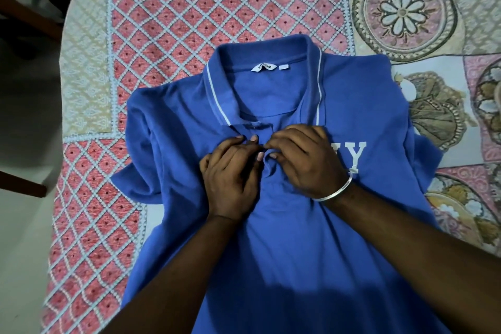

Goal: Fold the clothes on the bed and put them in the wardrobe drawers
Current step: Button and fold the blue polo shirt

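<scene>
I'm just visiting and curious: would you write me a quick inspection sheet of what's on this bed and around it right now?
Surface: bed with patterned bedspread, pink diamonds and floral medallions.
Job's things: blue polo shirt lying front-up, unfolded, collar away from the person.
Clutter: nothing seen.
Grippers: left hand and right hand both pinch the shirt's button placket; a bangle circles the right wrist.
Cables: nothing seen.
Surroundings: dark wooden furniture and pale floor at the left.

Wearing nothing on either forearm, both showing bare with no sleeves reaching into view; wearing one thin silver bangle [334,190] circling the right wrist; left wrist showing unadorned.
</scene>
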The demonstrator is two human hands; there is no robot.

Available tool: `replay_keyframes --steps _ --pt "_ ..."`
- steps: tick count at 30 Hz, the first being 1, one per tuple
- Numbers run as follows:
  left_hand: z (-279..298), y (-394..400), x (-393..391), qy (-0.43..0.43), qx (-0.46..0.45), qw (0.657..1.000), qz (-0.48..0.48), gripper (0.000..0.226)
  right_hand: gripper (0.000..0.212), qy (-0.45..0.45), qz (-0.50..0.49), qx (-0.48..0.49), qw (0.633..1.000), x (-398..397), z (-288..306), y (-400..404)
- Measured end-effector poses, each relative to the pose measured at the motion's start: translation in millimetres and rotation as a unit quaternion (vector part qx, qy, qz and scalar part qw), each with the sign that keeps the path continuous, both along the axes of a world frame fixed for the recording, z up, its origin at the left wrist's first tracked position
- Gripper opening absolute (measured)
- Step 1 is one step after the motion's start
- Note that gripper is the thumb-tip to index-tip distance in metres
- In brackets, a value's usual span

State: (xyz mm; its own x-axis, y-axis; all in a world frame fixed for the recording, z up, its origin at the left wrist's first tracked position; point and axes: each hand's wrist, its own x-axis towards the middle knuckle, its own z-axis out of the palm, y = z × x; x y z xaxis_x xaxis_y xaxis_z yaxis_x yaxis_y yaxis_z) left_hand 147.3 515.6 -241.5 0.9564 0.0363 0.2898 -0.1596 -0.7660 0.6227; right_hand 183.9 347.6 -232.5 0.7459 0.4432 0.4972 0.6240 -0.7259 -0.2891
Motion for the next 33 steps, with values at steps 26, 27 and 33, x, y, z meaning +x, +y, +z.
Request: replay_keyframes --steps 26,27,33 --pt "5 7 4 0.043 -0.121 0.992 -0.018 0.017 0.016 0.072 0.013 0.036 0.997 -2 -5 -1" --pt "6 7 5 0.053 -0.13 0.99 -0.019 0.017 0.015 0.074 0.014 0.034 0.997 -2 -5 -1" --pt "15 7 9 0.108 -0.134 0.985 -0.012 0.016 0.013 0.07 0.012 0.017 0.997 -3 -2 -1"
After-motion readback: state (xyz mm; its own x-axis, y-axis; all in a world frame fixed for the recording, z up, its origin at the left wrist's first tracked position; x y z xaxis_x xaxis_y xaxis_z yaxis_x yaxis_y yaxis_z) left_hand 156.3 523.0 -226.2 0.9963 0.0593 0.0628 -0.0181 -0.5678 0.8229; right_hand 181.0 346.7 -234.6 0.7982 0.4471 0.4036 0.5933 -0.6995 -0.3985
